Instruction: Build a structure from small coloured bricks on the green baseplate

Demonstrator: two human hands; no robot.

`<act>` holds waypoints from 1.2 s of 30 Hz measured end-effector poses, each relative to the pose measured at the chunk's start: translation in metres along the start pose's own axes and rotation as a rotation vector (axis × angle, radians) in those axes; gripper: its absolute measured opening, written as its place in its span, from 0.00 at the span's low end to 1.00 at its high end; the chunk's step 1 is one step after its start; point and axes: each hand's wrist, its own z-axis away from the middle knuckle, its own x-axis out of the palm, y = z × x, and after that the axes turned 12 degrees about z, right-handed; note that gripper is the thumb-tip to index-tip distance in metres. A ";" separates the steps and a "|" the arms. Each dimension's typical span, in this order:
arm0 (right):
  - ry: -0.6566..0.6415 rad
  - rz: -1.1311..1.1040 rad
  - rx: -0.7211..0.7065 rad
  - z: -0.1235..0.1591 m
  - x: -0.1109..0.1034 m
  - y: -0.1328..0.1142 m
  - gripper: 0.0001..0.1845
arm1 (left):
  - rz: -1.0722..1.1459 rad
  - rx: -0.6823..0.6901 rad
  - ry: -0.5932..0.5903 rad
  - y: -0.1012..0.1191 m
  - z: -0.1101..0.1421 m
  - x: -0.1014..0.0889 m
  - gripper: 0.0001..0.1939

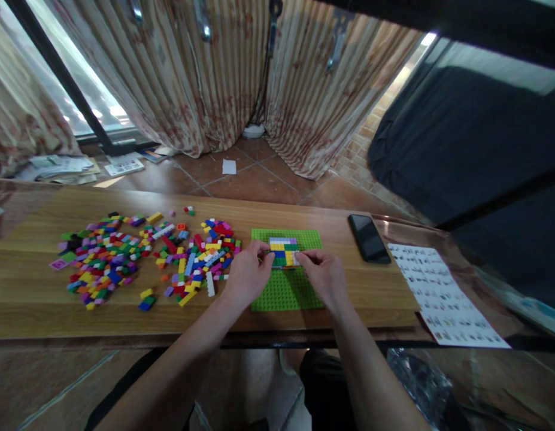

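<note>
A green baseplate lies on the wooden table. On its upper half sits a block of toy bricks in white, yellow, green, blue and lilac. My left hand pinches the block's left side between thumb and fingers. From the other side my right hand grips its right edge, thumb and forefinger pressed against it. The fingertips hide parts of both edges. Whether the block is pressed onto the plate or held just above it, I cannot tell.
Two piles of loose bricks, a far-left pile and a nearer pile, spread over the table. A few stacked bricks lie in front. To the right are a black phone and a printed sheet at the edge.
</note>
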 end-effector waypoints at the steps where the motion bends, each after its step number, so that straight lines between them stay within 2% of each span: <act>1: -0.002 -0.022 0.005 0.000 0.001 0.001 0.18 | -0.001 0.000 -0.002 0.000 0.000 0.000 0.06; 6: -0.037 -0.059 -0.009 -0.003 0.004 0.012 0.23 | -0.013 0.000 -0.006 0.000 0.000 -0.001 0.06; 9: -0.057 -0.066 0.000 -0.005 0.004 0.015 0.22 | -0.014 -0.003 -0.006 0.000 0.000 -0.001 0.06; 18: -0.081 -0.279 0.130 -0.003 0.005 0.007 0.25 | 0.011 -0.006 -0.019 0.000 0.000 -0.001 0.06; 23: -0.094 -0.256 0.094 -0.004 0.004 0.008 0.26 | 0.013 -0.008 -0.006 -0.001 -0.001 0.000 0.05; 29: -0.138 -0.247 0.129 -0.004 0.002 0.007 0.26 | 0.039 -0.006 -0.006 -0.004 -0.003 -0.002 0.05; 31: -0.122 -0.289 0.152 -0.005 0.000 0.008 0.27 | 0.048 0.009 0.000 -0.006 -0.004 -0.003 0.07; 33: -0.054 -0.363 0.163 -0.007 -0.003 0.009 0.29 | 0.080 0.015 0.014 -0.009 -0.006 -0.003 0.09; 36: 0.043 -0.442 0.110 -0.010 -0.003 0.009 0.30 | 0.165 0.006 0.048 -0.013 -0.008 -0.002 0.12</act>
